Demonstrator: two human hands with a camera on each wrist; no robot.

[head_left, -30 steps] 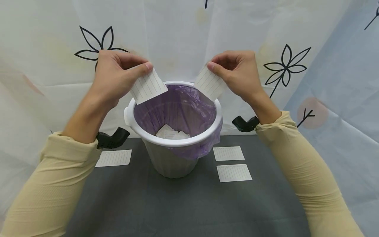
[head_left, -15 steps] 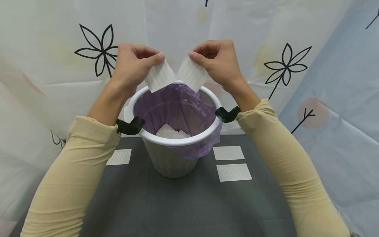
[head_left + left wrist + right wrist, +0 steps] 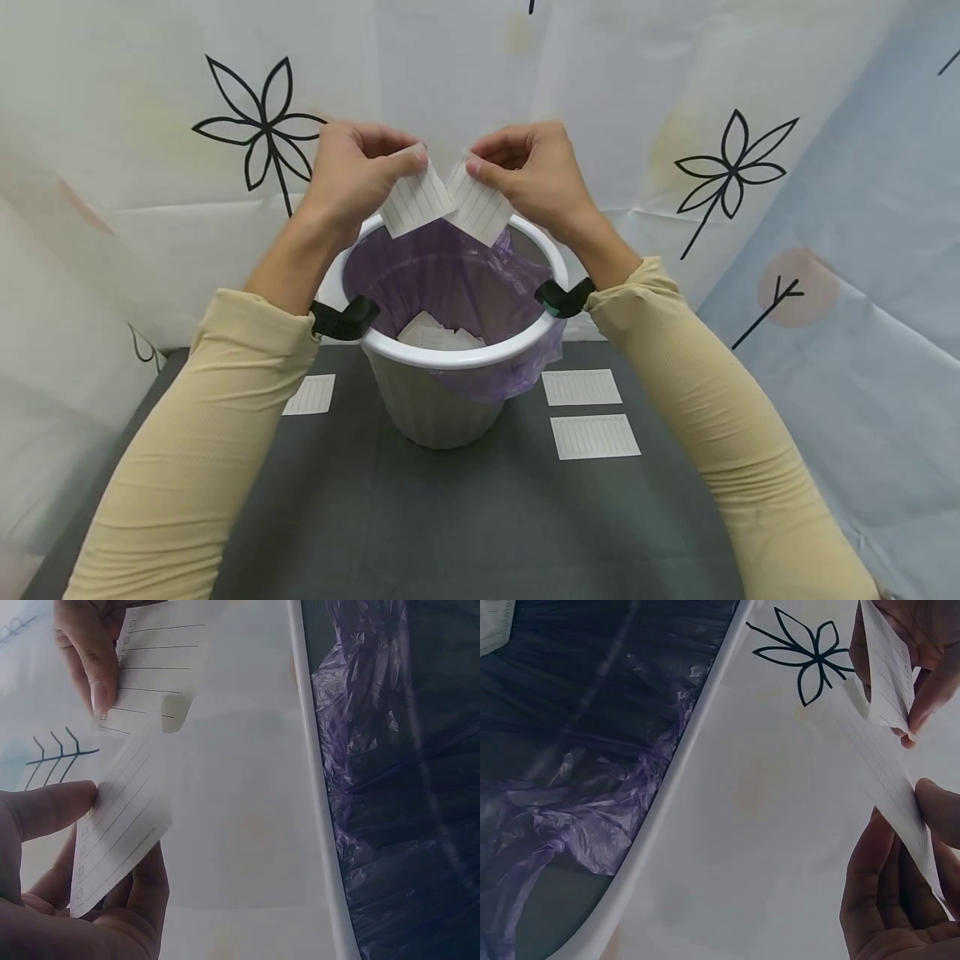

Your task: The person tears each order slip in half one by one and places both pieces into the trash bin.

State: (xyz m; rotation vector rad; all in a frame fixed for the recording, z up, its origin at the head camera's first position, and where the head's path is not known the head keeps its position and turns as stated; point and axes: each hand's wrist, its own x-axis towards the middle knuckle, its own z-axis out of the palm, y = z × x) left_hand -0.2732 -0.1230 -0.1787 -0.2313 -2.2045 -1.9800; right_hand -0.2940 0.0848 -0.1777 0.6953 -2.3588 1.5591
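Above the far side of a white bin (image 3: 450,358), my left hand (image 3: 352,171) pinches a piece of lined white paper (image 3: 416,198) between thumb and fingers. Facing it, my right hand (image 3: 536,175) pinches a second lined piece of paper (image 3: 480,204). In the head view the inner edges of the two pieces meet or overlap; whether they touch is unclear. Small printed boxes run along an edge of the left hand's paper (image 3: 124,817) in the left wrist view. A purple bag (image 3: 450,258) lines the bin, and several paper pieces (image 3: 435,333) lie inside.
On the dark grey tabletop (image 3: 465,517), one lined card (image 3: 311,394) lies left of the bin, partly behind the left sleeve. Two more cards, an upper card (image 3: 581,387) and a lower card (image 3: 595,437), lie to its right. A patterned white curtain (image 3: 450,67) hangs behind.
Both hands have moved inward, each carrying its piece of paper, from above the bin's two sides to close together over its far rim. The papers' gap has closed in the head view.
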